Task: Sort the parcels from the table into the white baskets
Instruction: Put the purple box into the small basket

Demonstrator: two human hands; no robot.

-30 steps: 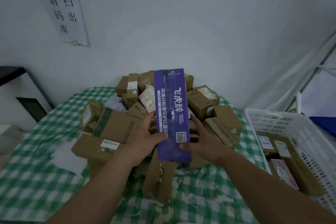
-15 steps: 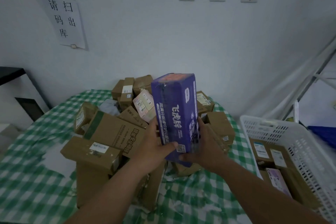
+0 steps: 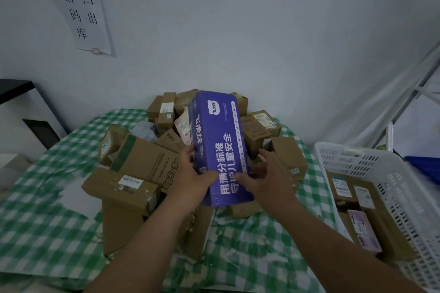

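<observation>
Purple box (image 3: 220, 147), held upright over the worktop (image 3: 42, 228) by left hand (image 3: 194, 175) and right hand (image 3: 267, 177), both gripping: keep level, lower gently into white basket (image 3: 345, 157).

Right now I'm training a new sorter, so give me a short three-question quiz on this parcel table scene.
1. True or false: both the left hand and the right hand hold the purple box.
2. The white basket stands on which side of the parcel pile? A) the person's left B) the person's right C) behind it
3. Fill in: the tablecloth is checked white and ____.

Key: 1 true; 2 B; 3 green.
</observation>
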